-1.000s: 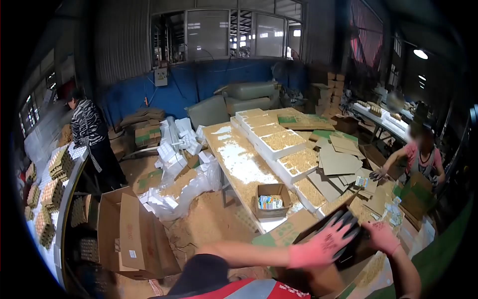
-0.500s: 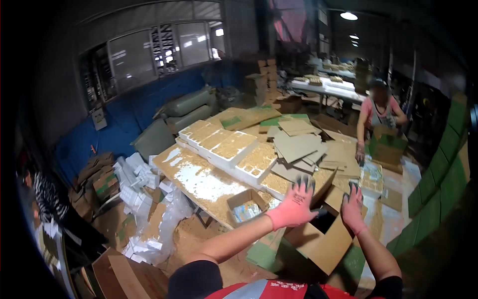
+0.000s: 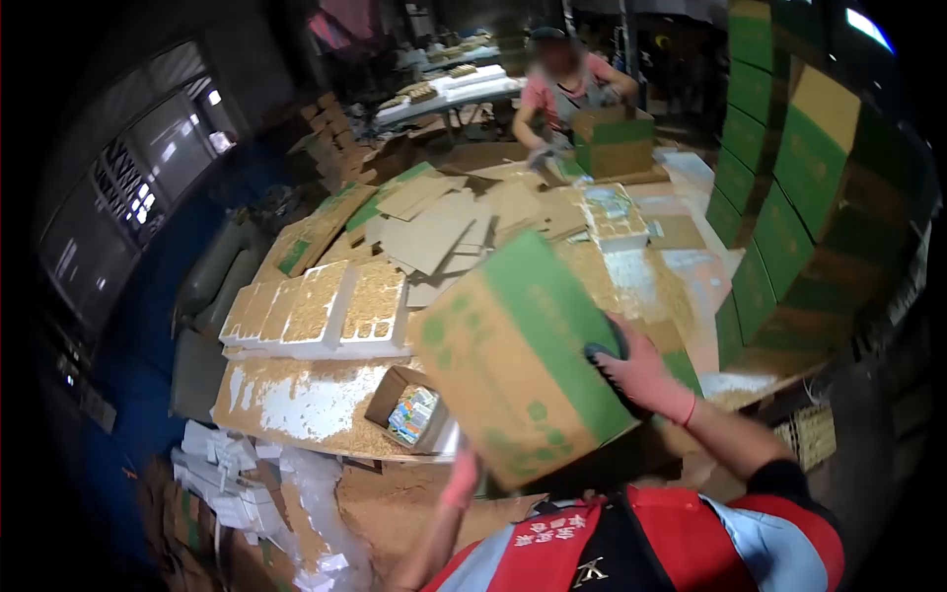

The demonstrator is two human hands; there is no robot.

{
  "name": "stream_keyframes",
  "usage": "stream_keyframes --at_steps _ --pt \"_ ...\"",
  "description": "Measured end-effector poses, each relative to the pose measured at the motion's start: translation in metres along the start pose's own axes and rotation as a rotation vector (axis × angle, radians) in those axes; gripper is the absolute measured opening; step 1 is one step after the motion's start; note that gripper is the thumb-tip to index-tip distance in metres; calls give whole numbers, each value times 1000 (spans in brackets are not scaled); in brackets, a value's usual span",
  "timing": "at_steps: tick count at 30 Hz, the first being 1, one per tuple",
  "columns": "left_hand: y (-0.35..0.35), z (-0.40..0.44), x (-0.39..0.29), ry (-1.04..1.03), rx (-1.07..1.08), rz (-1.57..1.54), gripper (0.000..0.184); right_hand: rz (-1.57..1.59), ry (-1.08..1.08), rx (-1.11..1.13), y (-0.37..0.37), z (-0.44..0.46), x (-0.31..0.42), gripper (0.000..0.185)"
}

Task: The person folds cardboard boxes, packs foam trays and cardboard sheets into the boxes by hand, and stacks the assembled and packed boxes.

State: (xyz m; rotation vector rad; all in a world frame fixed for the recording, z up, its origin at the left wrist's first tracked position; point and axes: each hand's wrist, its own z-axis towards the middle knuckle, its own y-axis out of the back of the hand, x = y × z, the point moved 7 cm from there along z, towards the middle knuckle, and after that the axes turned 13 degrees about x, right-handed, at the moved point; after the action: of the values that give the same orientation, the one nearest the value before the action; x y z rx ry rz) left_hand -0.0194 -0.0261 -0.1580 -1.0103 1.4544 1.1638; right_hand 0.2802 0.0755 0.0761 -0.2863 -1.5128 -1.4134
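Note:
A brown and green cardboard box [image 3: 518, 360] is tilted in front of my chest, between my two hands. My right hand [image 3: 639, 370], in a pink glove with dark fingertips, presses against the box's right side. At the lower left corner of the box is my left hand [image 3: 462, 479], its fingers mostly hidden by the box. Just left of the box, a small open carton [image 3: 402, 407] holds colourful printed cards. White foam trays [image 3: 316, 308] filled with tan grains lie on the table behind it.
Flat cardboard sheets [image 3: 424, 232] lie mid-table. Across it, a co-worker [image 3: 557, 94] handles another box [image 3: 614, 143]. Stacked green and brown boxes [image 3: 789, 227] rise at the right. White packaging [image 3: 232, 483] is heaped at lower left, beside the table edge.
The view has swung right. Both hands were spread over an open box before; now they are at the sides of a tilted box whose printed face shows.

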Motion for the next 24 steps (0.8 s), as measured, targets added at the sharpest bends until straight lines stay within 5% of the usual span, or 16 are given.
stream_keyframes --at_steps 1,2,3,4,7,8,9,11,13,15,17,19,22,24 --pt "-20 -3 66 178 121 90 48 -567 453 363 -14 -6 29 50" --pt "-42 -12 131 337 258 192 45 -726 622 506 -30 -22 24 50" --pt "-6 -29 78 333 -96 114 36 -884 804 644 -50 -41 15 50" --pt "20 -44 53 404 -81 -194 31 -865 800 666 -61 -50 9 49" --pt "80 -25 -64 135 -386 -506 46 -736 779 802 -77 -64 13 51" --pt "55 2 -111 104 -373 -331 55 -737 815 795 -73 -62 16 48" --pt "32 21 -122 293 -146 -85 58 -741 853 783 -65 -58 14 45" --pt "29 61 -112 279 -104 246 52 -183 683 628 -14 -3 -7 41" --pt "40 68 -126 346 -109 148 46 424 147 98 71 77 -96 36" --pt "38 72 -125 411 -149 253 44 290 -340 -66 62 144 -277 55" --pt "31 70 -143 388 -114 315 46 117 -773 34 -8 167 -422 75" --pt "30 56 -156 449 -142 391 50 87 -752 117 -75 170 -473 87" --pt "23 46 -150 435 -182 412 54 204 -870 2 -62 155 -443 98" --pt "23 52 -142 407 -169 392 52 457 -726 -131 -75 169 -456 100"
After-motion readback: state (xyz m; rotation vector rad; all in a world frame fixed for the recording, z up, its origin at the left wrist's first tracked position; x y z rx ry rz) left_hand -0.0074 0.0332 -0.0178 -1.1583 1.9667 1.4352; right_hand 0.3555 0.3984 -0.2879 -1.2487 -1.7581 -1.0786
